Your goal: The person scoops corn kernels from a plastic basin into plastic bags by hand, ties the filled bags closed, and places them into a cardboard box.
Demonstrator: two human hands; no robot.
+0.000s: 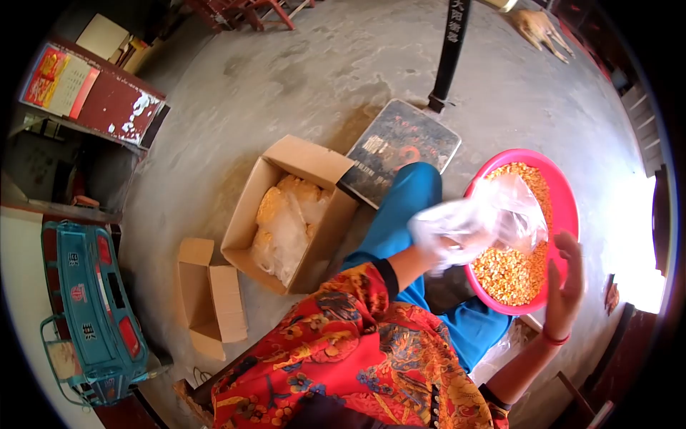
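Note:
My left hand (pixel 464 242) is blurred and partly covered by a clear plastic bag (pixel 520 207), which it holds above a pink basin (pixel 567 207). Yellow-orange corn kernels (pixel 504 275) fill much of the basin. On the basin's near right side, my right hand (pixel 566 289) is raised with its fingers apart and nothing in it. A red band circles that wrist. Whether the bag has anything in it I cannot tell.
Left of my knee stands an open cardboard box (pixel 314 159) with bagged yellow contents. A smaller open box (pixel 227 304) sits beside it. Ahead is a platform scale (pixel 407 146) with a black post (pixel 450 53). A dog (pixel 541 30) lies at the far right.

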